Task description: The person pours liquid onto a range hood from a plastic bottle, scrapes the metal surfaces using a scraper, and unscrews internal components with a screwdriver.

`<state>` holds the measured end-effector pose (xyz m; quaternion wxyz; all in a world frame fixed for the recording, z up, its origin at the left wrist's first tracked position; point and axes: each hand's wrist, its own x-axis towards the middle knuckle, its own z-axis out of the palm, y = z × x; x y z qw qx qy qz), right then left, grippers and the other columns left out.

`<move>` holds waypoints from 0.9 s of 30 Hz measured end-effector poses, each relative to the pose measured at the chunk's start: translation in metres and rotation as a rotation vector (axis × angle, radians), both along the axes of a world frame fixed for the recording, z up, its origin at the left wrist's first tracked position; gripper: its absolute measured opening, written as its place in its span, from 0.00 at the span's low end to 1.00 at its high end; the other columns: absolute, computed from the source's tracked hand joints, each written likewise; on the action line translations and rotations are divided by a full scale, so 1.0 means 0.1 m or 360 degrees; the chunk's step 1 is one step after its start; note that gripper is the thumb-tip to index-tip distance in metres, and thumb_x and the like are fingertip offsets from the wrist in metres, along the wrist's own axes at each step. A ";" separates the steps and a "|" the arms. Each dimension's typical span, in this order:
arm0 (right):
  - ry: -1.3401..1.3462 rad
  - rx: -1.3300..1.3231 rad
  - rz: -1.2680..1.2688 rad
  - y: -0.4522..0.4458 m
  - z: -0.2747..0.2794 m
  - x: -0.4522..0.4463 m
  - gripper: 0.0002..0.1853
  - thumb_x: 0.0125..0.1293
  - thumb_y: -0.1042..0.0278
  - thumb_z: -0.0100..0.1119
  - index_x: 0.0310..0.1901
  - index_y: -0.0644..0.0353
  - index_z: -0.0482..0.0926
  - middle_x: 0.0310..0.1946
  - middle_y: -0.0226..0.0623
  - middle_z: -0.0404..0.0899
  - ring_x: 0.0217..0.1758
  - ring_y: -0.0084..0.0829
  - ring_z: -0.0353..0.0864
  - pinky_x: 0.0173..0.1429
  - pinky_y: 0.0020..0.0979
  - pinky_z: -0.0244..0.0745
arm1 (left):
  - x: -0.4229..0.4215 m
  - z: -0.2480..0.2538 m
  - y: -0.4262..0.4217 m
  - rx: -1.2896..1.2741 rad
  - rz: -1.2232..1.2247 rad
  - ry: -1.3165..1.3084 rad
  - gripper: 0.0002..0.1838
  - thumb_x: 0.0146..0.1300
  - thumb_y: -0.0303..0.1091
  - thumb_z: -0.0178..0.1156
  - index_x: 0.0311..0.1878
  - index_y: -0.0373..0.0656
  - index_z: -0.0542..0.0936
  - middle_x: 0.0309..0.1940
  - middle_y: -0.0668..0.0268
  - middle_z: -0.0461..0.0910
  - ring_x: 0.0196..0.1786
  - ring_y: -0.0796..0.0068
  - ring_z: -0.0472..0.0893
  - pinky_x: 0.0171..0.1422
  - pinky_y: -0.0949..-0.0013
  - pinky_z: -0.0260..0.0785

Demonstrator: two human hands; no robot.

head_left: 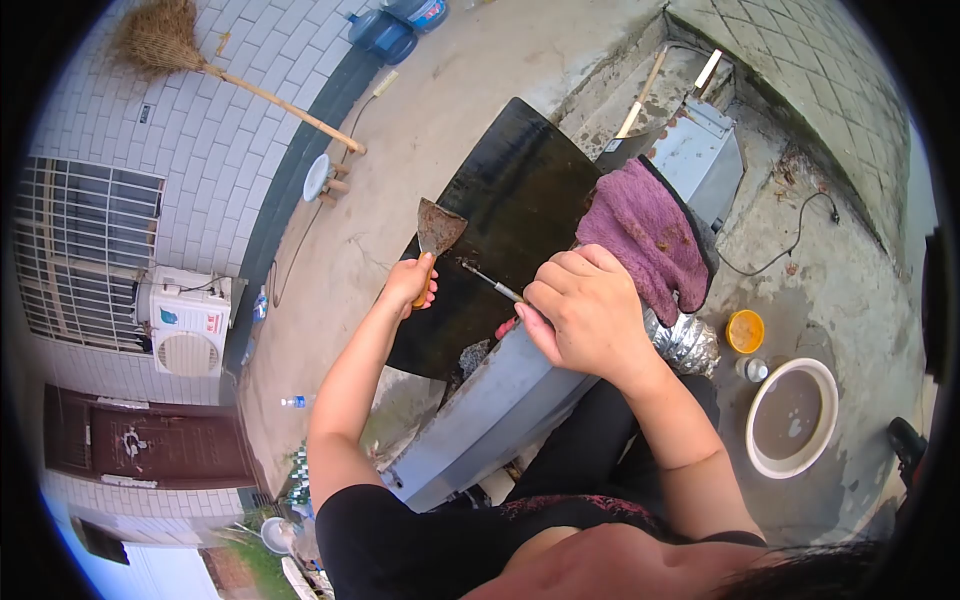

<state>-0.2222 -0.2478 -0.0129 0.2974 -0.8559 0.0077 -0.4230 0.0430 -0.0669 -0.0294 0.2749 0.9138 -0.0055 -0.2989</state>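
My left hand (408,286) is closed round the orange handle of a scraper (439,228), whose wide, rusty blade points up over the left edge of a dark panel (520,175). In my right hand (590,312) is a thin metal tool (492,283), its tip pointing left toward the scraper and over the dark panel. A purple cloth (645,235) lies just beyond my right hand, draped over the panel's right side. Below the panel runs a grey metal casing (500,410), close to my lap.
A white basin (792,418) of murky water stands at the right, near a yellow bowl (745,331) and a small jar (752,369). Foil-wrapped ducting (688,345) lies beside my right forearm. A broom (285,105) and a stool (318,178) are at upper left.
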 end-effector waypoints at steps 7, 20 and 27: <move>-0.0003 0.0011 -0.0023 0.01 0.01 0.01 0.09 0.46 0.64 0.58 0.17 0.56 0.70 0.19 0.31 0.66 0.29 0.30 0.68 0.41 0.30 0.62 | 0.18 -0.04 -0.70 0.0100 -0.0170 -0.0097 0.21 0.62 0.53 0.45 0.26 0.45 0.68 0.15 0.70 0.68 0.14 0.78 0.67 0.19 0.72 0.63; -0.0034 0.0042 0.0041 -0.04 -0.04 -0.01 0.09 0.45 0.64 0.59 0.17 0.55 0.70 0.20 0.30 0.66 0.29 0.29 0.69 0.38 0.29 0.64 | 0.13 -0.27 -1.92 -0.0192 -0.0490 -0.0055 0.17 0.65 0.46 0.41 0.32 0.42 0.68 0.18 0.68 0.71 0.17 0.78 0.69 0.21 0.72 0.65; -0.0071 0.0077 0.0055 -0.03 -0.05 0.01 0.10 0.47 0.63 0.59 0.17 0.56 0.71 0.18 0.31 0.65 0.29 0.30 0.67 0.40 0.28 0.62 | -0.33 -0.23 -0.03 -0.0152 -0.0241 0.0143 0.10 0.65 0.38 0.40 0.39 0.42 0.66 0.20 0.67 0.70 0.19 0.78 0.70 0.22 0.74 0.65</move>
